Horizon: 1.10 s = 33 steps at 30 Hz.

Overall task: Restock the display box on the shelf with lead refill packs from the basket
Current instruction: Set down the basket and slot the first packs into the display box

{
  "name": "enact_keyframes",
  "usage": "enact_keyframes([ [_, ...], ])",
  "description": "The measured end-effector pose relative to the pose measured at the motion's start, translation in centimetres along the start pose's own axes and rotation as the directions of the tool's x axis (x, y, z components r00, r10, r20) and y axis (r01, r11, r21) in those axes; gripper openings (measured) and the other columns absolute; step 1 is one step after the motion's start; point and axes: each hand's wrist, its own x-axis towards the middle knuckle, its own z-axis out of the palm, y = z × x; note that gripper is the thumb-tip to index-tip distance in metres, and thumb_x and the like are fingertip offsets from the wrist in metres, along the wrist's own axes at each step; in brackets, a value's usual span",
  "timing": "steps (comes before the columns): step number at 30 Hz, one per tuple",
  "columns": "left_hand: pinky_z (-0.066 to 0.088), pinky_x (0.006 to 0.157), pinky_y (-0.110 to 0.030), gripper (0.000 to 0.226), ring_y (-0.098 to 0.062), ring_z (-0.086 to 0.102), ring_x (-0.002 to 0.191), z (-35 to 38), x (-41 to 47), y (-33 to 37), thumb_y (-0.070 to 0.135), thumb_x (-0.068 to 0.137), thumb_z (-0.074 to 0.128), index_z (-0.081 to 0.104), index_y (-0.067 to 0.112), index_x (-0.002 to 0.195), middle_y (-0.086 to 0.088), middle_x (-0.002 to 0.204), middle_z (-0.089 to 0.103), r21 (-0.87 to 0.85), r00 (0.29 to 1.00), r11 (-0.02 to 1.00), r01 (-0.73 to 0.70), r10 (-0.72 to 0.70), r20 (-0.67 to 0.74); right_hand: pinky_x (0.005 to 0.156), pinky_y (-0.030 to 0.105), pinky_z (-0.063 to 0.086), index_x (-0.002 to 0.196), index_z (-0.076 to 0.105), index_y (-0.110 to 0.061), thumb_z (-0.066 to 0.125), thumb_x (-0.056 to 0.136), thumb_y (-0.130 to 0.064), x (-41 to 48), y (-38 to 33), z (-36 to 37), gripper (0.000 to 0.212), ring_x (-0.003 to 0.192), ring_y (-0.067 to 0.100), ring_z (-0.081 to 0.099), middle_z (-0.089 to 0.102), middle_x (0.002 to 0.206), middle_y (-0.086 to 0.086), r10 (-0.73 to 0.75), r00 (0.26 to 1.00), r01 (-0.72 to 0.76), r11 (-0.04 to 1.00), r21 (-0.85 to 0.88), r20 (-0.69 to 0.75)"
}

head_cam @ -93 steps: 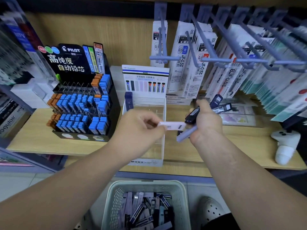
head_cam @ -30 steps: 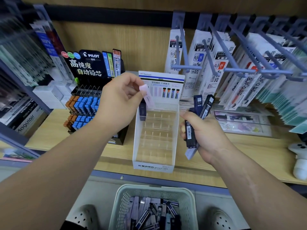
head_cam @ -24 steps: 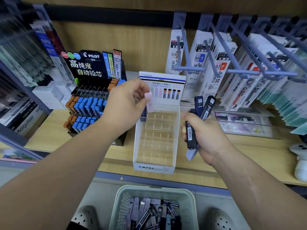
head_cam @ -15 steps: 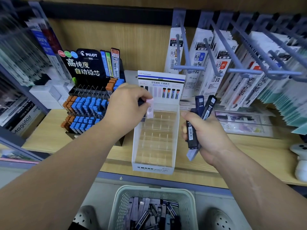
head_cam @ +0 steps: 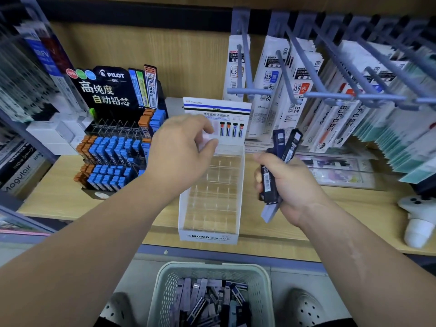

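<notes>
The white display box (head_cam: pixel 208 237), printed MONO graph MG, is seen standing on the wooden shelf (head_cam: pixel 295 234) at the middle of the view, with clear divided slots inside; its header card is raised at twelve o'clock of the slots. The left hand (head_cam: pixel 179 154) is held over the box's back left corner, at about eleven o'clock of it, with fingers curled; a pale pink pack (head_cam: pixel 208 138) is glimpsed, blurred, between thumb and forefinger; whether that grip is closed on it or loosened cannot be told. The right hand (head_cam: pixel 292 185) is placed at three o'clock of the box, just beside its right wall; its grip is clenched round a bundle of lead refill packs (head_cam: pixel 267 182), with dark ones fanned upward toward twelve o'clock and a pale lavender one jutting out below the fist toward six o'clock. The basket (head_cam: pixel 162 286) is found at six o'clock, below the shelf edge, with more packs piled loosely inside. A black Pilot stand (head_cam: pixel 106 88), filled with blue and orange tubes, is set at nine o'clock of the box, near it; refill cards (head_cam: pixel 271 90) are hung on grey pegs at one to two o'clock; a white handheld device (head_cam: pixel 417 223) is stood at the shelf's right end, at four o'clock.
</notes>
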Motion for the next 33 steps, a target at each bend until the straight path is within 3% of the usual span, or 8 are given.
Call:
enact_keyframes([
  [5, 0.048, 0.069, -0.023, 0.009, 0.008, 0.051, 0.068, 1.3, -2.9, 3.5, 0.02, 0.083, 0.073, 0.07, 0.021, 0.09, 0.015, 0.076, 0.06, -0.177, 0.976, 0.984, 0.023, 0.016, 0.216, 0.048, 0.028, 0.045, 0.083, 0.057, -0.016, 0.075, 0.083, -0.024, 0.8, 0.0, -3.3, 0.02, 0.051, 0.022, 0.051, 0.057, 0.063, 0.007, 0.022, 0.989, -0.029, 0.998, -0.049, -0.148],
  [8, 0.05, 0.076, -0.021, 0.016, 0.0, 0.059, 0.076, 2.7, -4.9, 5.7, 0.024, 0.083, 0.075, 0.07, 0.022, 0.098, 0.012, 0.086, 0.065, -0.308, 0.905, 0.925, 0.221, -0.077, 0.419, 0.055, 0.033, 0.045, 0.082, 0.06, -0.015, 0.076, 0.077, -0.028, 0.5, 1.0, -5.5, 0.022, 0.056, 0.024, 0.051, 0.057, 0.069, 0.012, 0.042, 0.979, -0.064, 0.992, -0.108, -0.199],
  [11, 0.052, 0.079, -0.022, 0.018, -0.006, 0.063, 0.078, 4.8, -6.1, 7.7, 0.019, 0.084, 0.075, 0.068, 0.023, 0.101, 0.007, 0.091, 0.066, -0.354, 0.85, 0.865, 0.355, -0.14, 0.509, 0.055, 0.035, 0.044, 0.078, 0.06, -0.016, 0.076, 0.07, -0.035, -0.4, 1.4, -7.6, 0.025, 0.061, 0.025, 0.051, 0.056, 0.072, 0.014, 0.057, 0.974, -0.095, 0.981, -0.169, -0.219],
  [13, 0.054, 0.081, -0.027, 0.023, -0.01, 0.064, 0.08, 6.6, -6.3, 9.0, 0.018, 0.085, 0.073, 0.067, 0.022, 0.106, 0.006, 0.094, 0.067, -0.315, 0.838, 0.879, 0.357, -0.153, 0.524, 0.058, 0.037, 0.041, 0.074, 0.058, -0.018, 0.077, 0.062, -0.039, -1.1, 1.3, -9.2, 0.031, 0.062, 0.026, 0.051, 0.056, 0.071, 0.013, 0.064, 0.971, -0.108, 0.977, -0.186, -0.23],
  [21, 0.045, 0.1, -0.032, 0.039, -0.025, 0.053, 0.122, 14.5, -5.1, 10.5, 0.025, 0.096, 0.055, 0.057, 0.019, 0.135, -0.005, 0.139, 0.054, 0.026, 0.764, 0.989, 0.145, -0.129, 0.633, 0.066, 0.041, 0.042, 0.078, 0.06, -0.016, 0.073, 0.073, -0.03, -3.2, 2.1, -14.4, 0.02, 0.065, 0.027, 0.052, 0.063, 0.06, 0.005, 0.107, 0.965, -0.147, 0.978, -0.151, -0.241],
  [26, 0.043, 0.096, -0.033, 0.034, -0.029, 0.049, 0.116, 16.5, -5.0, 10.1, 0.025, 0.095, 0.056, 0.064, 0.024, 0.128, -0.004, 0.124, 0.057, 0.153, 0.76, 0.988, 0.03, -0.122, 0.639, 0.068, 0.041, 0.042, 0.077, 0.061, -0.016, 0.073, 0.076, -0.027, -3.6, 2.4, -15.6, 0.017, 0.065, 0.027, 0.052, 0.063, 0.057, 0.004, 0.107, 0.97, -0.133, 0.985, -0.107, -0.217],
  [30, 0.049, 0.083, -0.033, 0.026, -0.027, 0.058, 0.101, 16.8, -4.8, 10.4, 0.027, 0.091, 0.063, 0.069, 0.022, 0.115, -0.005, 0.11, 0.058, 0.116, 0.75, 0.987, 0.11, -0.159, 0.641, 0.067, 0.042, 0.041, 0.078, 0.059, -0.015, 0.073, 0.079, -0.024, -3.9, 2.0, -15.5, 0.016, 0.065, 0.027, 0.052, 0.063, 0.056, 0.004, 0.107, 0.974, -0.129, 0.986, -0.101, -0.2],
  [33, 0.038, 0.069, -0.027, 0.021, -0.025, 0.058, 0.094, 16.3, -5.1, 10.8, 0.02, 0.087, 0.067, 0.063, 0.017, 0.107, -0.004, 0.104, 0.058, 0.04, 0.753, 0.987, 0.154, -0.144, 0.642, 0.066, 0.041, 0.04, 0.081, 0.059, -0.014, 0.072, 0.081, -0.024, -3.9, 1.6, -15.0, 0.017, 0.063, 0.027, 0.051, 0.063, 0.056, 0.004, 0.105, 0.977, -0.127, 0.986, -0.112, -0.188],
])
